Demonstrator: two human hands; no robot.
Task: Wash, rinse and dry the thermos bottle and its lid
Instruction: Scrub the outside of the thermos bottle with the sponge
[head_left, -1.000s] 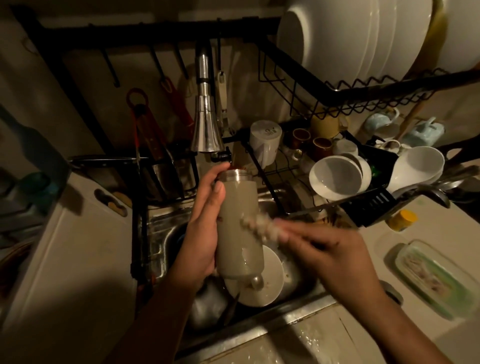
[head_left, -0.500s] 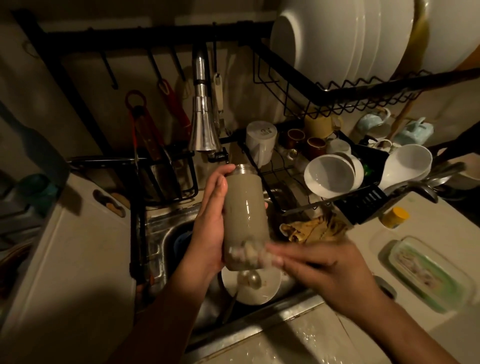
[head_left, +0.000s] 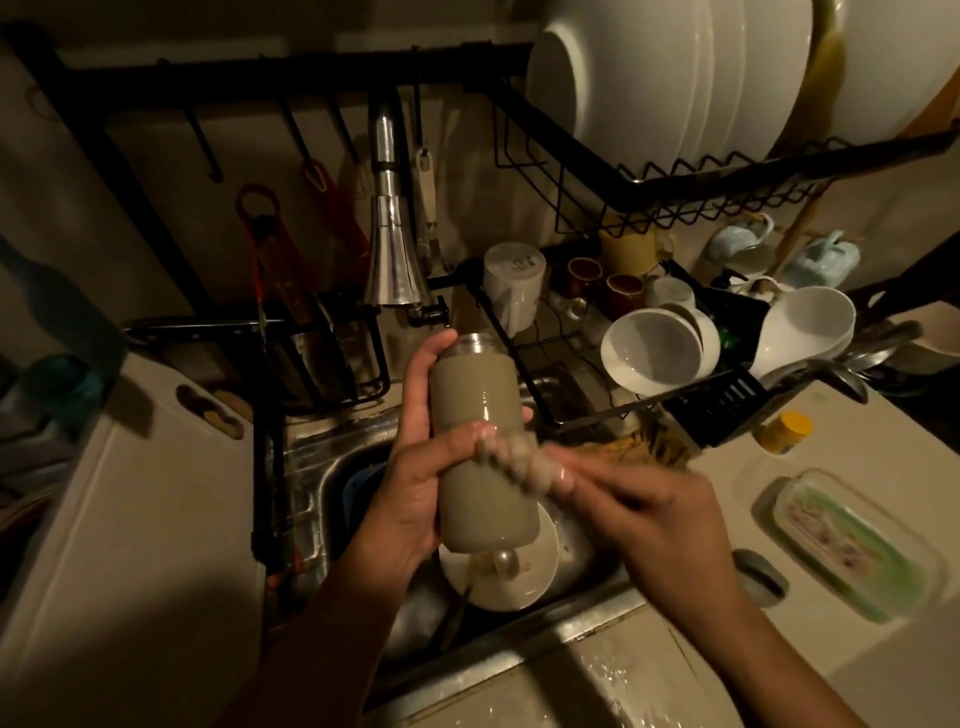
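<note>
Left hand (head_left: 415, 483) grips the thermos bottle (head_left: 480, 457) upright over the sink (head_left: 311, 467) while the right hand's (head_left: 660, 514) soapy straight fingers (head_left: 519, 462) rub it, so washing; rinsing probably comes next.

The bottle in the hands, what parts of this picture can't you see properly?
- Head view: the right hand is motion-blurred, so whether its fingers hold a sponge or only suds is unclear.
- The thermos bottle is partly covered by the left hand; its inside is hidden.
- The lid cannot be picked out.
- The faucet: the dim light hides any running water.
- The sink bottom is dark.
</note>
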